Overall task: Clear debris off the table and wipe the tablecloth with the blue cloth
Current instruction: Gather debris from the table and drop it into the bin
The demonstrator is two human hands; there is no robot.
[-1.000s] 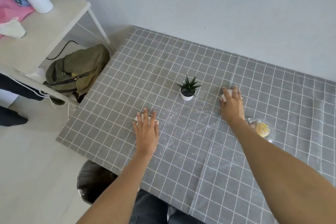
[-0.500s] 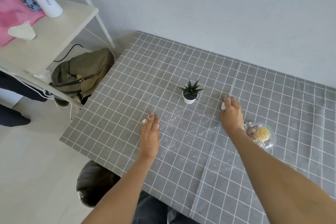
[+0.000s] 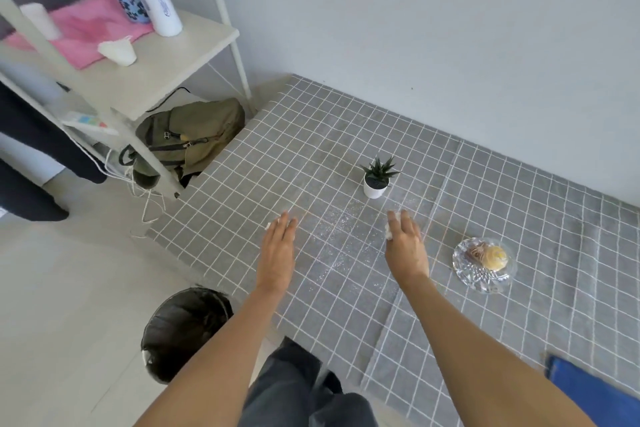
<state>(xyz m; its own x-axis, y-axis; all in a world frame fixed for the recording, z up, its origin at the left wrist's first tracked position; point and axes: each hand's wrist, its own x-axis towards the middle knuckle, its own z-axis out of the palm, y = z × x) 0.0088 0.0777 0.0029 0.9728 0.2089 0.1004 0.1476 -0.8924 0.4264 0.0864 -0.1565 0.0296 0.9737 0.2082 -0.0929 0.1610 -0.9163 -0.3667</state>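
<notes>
Fine white crumbs point(image 3: 332, 236) lie scattered on the grey checked tablecloth point(image 3: 311, 135) between my hands. My left hand point(image 3: 277, 250) rests flat with its fingers together on a white tissue point(image 3: 268, 226) that peeks out at the fingertips. My right hand point(image 3: 407, 246) is curled around another crumpled white tissue point(image 3: 389, 232) just right of the crumbs. The blue cloth point(image 3: 588, 388) lies at the table's near right corner, apart from both hands.
A small potted succulent point(image 3: 375, 180) stands just beyond the crumbs. A glass dish point(image 3: 485, 265) with a pastry sits right of my right hand. A black bin point(image 3: 183, 326) stands on the floor below the table's near left edge. An olive backpack point(image 3: 190, 135) lies under a white shelf point(image 3: 166, 69).
My right hand has slid left and toward me, so the gap between my hands has narrowed. The view has shifted, and the bin and the blue cloth now show.
</notes>
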